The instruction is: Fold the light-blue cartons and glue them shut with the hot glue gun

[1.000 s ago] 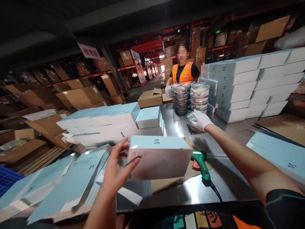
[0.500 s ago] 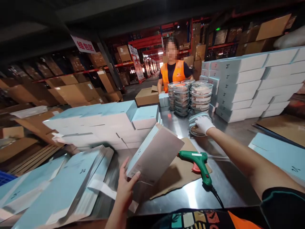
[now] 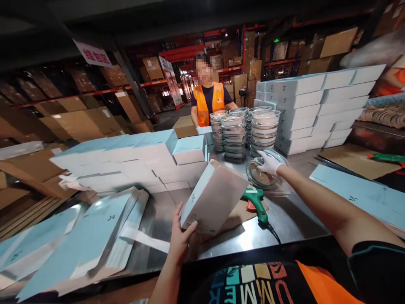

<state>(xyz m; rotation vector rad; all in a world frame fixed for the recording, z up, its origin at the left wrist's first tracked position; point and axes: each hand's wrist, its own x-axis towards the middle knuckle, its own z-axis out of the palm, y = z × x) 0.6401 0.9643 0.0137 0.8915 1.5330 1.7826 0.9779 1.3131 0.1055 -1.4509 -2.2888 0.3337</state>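
Observation:
My bare left hand [image 3: 185, 228] grips the lower end of a light blue and white carton [image 3: 218, 200], tilted up above the table. In a white glove, my right hand [image 3: 270, 164] is closed on a round glass dish [image 3: 261, 174] that is tipped toward me. A second dish edge shows behind the fingers. Just beyond stand several stacks of round glass dishes [image 3: 233, 137]. A green glue gun [image 3: 255, 204] with a red trigger lies on brown cardboard, between the carton and my right arm.
Rows of closed cartons [image 3: 126, 158] stand at the left, and a taller carton wall [image 3: 316, 109] at the right. Flat unfolded cartons [image 3: 82, 236] lie near left. A co-worker in an orange vest [image 3: 209, 99] stands across the metal table [image 3: 228, 253]. Another glue gun [image 3: 387, 157] lies far right.
My right hand has tilted the glass dish up on its side, off the flat stack position. The view has turned right, and the carton in my left hand has shifted slightly right.

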